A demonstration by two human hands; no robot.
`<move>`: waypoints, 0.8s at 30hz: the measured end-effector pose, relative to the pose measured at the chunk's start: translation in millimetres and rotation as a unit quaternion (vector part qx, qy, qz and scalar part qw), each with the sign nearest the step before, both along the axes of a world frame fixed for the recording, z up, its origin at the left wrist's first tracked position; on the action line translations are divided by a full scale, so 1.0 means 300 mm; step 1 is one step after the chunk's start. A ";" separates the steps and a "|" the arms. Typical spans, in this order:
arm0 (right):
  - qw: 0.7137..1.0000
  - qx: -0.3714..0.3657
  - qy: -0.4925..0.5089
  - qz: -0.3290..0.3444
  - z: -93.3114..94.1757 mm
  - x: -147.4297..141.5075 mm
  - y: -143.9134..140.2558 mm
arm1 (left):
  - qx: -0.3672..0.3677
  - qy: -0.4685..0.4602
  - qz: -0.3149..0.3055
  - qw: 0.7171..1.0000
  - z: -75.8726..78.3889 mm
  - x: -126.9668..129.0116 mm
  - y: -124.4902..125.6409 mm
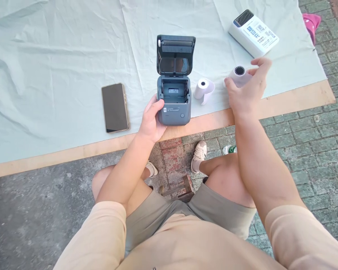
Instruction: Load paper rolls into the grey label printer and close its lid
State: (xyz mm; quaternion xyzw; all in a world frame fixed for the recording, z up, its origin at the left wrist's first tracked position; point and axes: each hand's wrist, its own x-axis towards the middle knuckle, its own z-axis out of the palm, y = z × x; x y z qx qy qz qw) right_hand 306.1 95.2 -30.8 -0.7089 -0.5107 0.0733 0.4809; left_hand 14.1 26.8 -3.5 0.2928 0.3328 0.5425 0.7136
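My left hand (153,118) grips the lower left side of a dark grey label printer (174,112), thumb on its front edge. The printer's lid (176,56) stands up, and its paper bay (174,90) shows with no roll in it. On the right, my right hand (248,88) is around a white paper roll (239,79) with a black core, thumb on the left and fingers on the right; the index finger is lifted off. A smaller white paper roll (202,87), its end loose, stands between the printer and my right hand.
A smartphone (115,108) with a dark screen lies left of the printer. A white printed box (255,33) lies at the back right. Pale cloth (59,75) covers the table, whose wooden edge (298,93) runs along the front. A bottle (229,149) is on the paving below.
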 end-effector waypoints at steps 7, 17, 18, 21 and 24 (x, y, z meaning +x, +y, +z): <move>0.985 0.171 0.010 0.038 0.083 -0.076 0.012 | 0.004 -0.006 0.004 1.000 0.003 0.003 0.000; 0.924 0.021 -0.252 0.287 0.315 -0.409 -0.162 | 0.017 0.027 0.013 0.999 0.015 0.020 -0.021; 0.919 -0.005 -0.265 0.291 0.313 -0.407 -0.156 | 0.019 0.027 0.014 0.999 0.016 0.023 -0.023; 0.900 -0.064 -0.270 0.336 0.303 -0.387 -0.139 | 0.023 0.026 0.017 0.999 0.017 0.028 -0.024; 0.889 -0.059 -0.245 0.383 0.298 -0.376 -0.142 | 0.009 0.013 0.010 1.000 0.016 0.024 -0.020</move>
